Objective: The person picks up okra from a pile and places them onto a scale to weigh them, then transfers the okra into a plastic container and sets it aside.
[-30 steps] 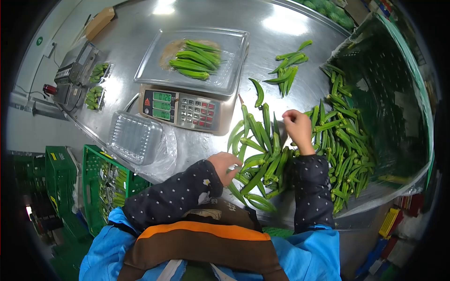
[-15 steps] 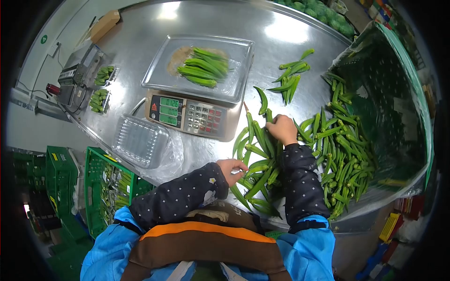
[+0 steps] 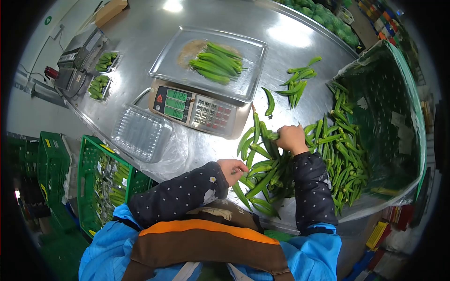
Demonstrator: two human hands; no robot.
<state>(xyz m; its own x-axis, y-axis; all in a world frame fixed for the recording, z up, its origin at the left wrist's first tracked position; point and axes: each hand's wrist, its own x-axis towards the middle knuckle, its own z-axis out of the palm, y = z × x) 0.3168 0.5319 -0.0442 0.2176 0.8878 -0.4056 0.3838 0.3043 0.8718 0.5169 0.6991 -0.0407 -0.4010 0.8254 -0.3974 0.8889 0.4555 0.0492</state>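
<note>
Loose okra pods [image 3: 262,175] lie in a pile on the metal table in front of me. My left hand [image 3: 232,171] is at the pile's left edge with thumb and fingers pinched; what is between them, if anything, is too small to make out. On the pile's right side, my right hand [image 3: 291,139] has its fingers closed on an okra pod [image 3: 273,136], its end showing at the fingertips. A bundle of okra [image 3: 216,63] rests on the tray of a digital scale [image 3: 199,108], whose green display is lit.
A clear plastic box [image 3: 141,132] sits left of the scale. More okra [image 3: 344,154] spills from a lined green crate [image 3: 391,117] at right. Several loose pods [image 3: 297,84] lie behind. Packed trays [image 3: 99,86] stand far left, and a green crate [image 3: 84,187] of packs is below the edge.
My right hand has moved slightly right and toward me, with the pod's end now at its fingertips. My left hand stays nearly in place. The whole view has turned a little.
</note>
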